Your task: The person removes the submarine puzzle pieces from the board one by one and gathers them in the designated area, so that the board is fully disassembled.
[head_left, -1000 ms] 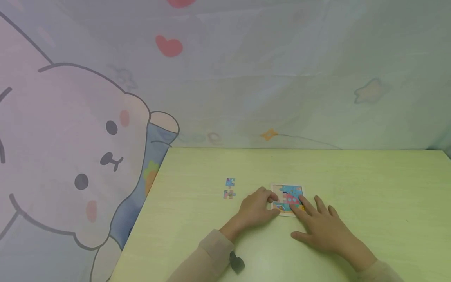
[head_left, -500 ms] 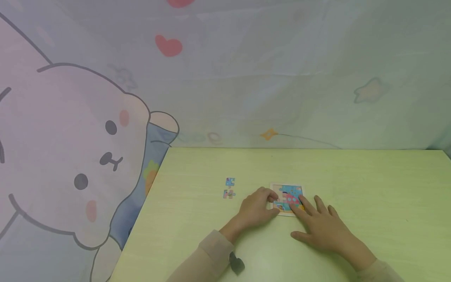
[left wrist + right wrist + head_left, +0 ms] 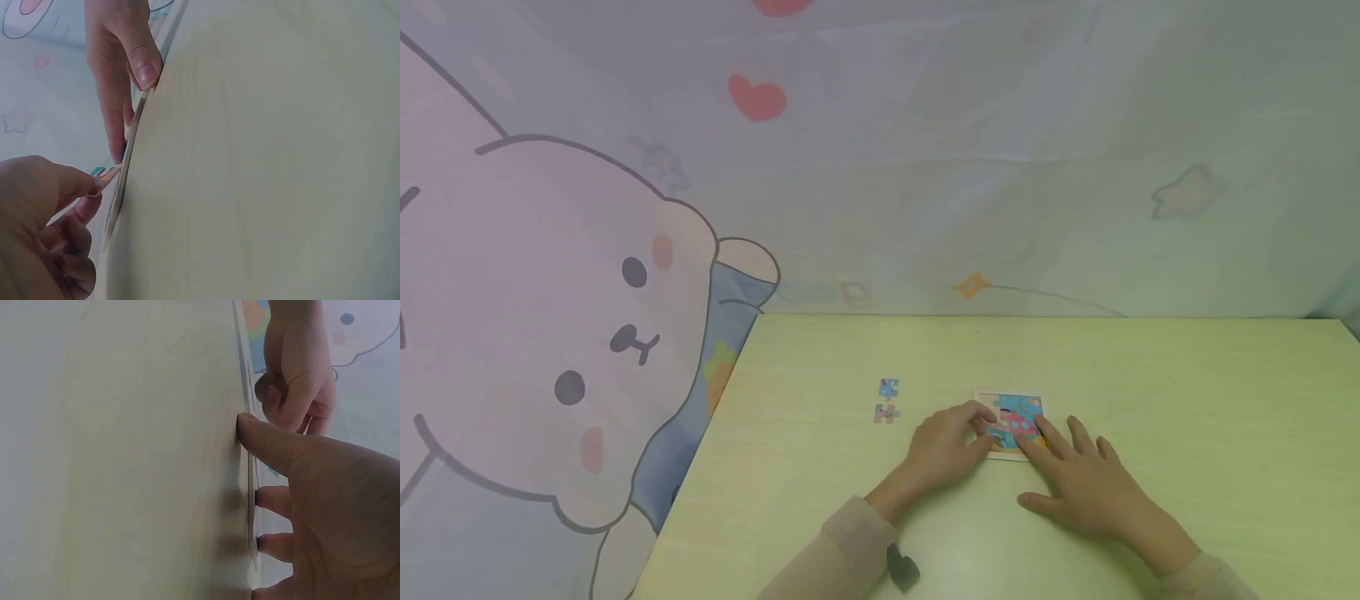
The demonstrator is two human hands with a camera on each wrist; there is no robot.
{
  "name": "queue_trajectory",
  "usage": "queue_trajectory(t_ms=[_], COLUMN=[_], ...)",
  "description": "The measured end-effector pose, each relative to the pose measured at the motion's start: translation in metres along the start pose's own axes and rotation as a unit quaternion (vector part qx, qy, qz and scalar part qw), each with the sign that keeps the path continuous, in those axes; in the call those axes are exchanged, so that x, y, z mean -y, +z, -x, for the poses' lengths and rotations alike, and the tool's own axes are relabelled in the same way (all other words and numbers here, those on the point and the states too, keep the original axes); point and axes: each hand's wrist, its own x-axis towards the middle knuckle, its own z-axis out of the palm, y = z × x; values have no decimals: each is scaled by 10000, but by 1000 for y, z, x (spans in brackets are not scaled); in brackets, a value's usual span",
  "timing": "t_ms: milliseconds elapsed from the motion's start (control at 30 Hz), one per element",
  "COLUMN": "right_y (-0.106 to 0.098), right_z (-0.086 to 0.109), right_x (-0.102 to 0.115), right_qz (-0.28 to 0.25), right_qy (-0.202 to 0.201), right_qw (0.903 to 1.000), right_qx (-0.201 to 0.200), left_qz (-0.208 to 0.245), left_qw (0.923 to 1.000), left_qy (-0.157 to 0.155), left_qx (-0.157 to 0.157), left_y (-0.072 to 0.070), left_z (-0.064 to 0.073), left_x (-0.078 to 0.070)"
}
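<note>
A small jigsaw puzzle board with a pale wooden rim lies on the table, its picture mostly blue with pink shapes. Pale bare backing shows at its upper left. My left hand is at the board's left side. Between thumb and index finger it pinches a puzzle piece, tilted with its far edge down at the board. My right hand has its fingers spread straight, fingertips on the board's right part, thumb on the table. In the right wrist view, the right thumb lies at the board's near edge.
Two loose puzzle pieces, an upper blue piece and a lower pinkish piece, lie left of the board. A dark heart-shaped thing is beside the left sleeve. A printed cloth hangs behind the table.
My left fingertips have shifted slightly to the right over the board's left edge, and the thumb has moved up a little. The right hand and the loose pieces have stayed put.
</note>
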Motion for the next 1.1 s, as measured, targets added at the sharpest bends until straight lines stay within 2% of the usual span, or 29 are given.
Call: queue_trajectory(t_ms=[233,500,800,933,1100], right_y=[1,3,-1,-2,-1], right_z=[0,-2,-2,-2,-2], right_x=[-1,-5,-5,-4,-4], right_qz=[-52,1,-19,-38,-25], right_qy=[-24,-23,-60,-47,-44], right_qw=[10000,10000,10000,10000,10000], right_qx=[15,5,-33,-36,-45], left_qz=[88,85,131,10,-261], left_qw=[9985,9947,9847,9779,9716], left_qy=[-437,-774,-1430,-1716,-1924], left_qx=[-311,-675,-983,-1194,-1349], left_y=[-12,-36,-69,-78,-85], left_z=[11,27,49,57,63], left_x=[-6,5,30,43,56])
